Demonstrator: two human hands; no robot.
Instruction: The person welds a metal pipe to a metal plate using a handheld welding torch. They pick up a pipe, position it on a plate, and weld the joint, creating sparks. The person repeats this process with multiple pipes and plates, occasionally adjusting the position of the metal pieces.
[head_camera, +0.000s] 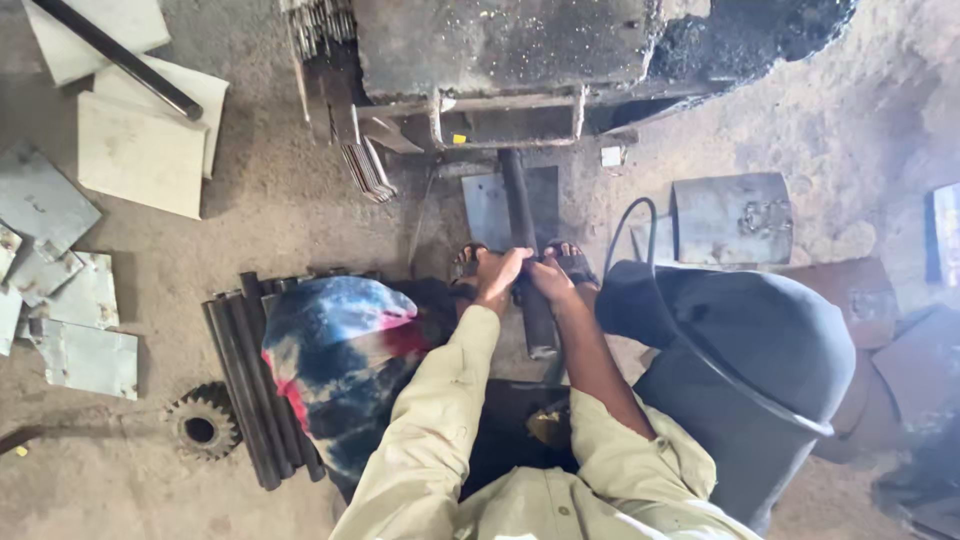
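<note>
Head view, straight down onto a dirt floor (300, 220). Left hand (497, 275) and right hand (548, 277) side by side, both wrapped round a dark metal bar (522, 215). Bar running from under a sooty machine (500, 50) down between two sandalled feet (570, 258), passing beneath both palms, lower end poking out just below. Rusty gear (203, 427) well off left, beside a bundle of dark rods (245, 380).

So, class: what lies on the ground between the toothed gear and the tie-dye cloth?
In the head view, a bundle of dark metal rods lies between the gear and the tie-dye cloth, with the cloth overlapping the rods' right side.
</note>
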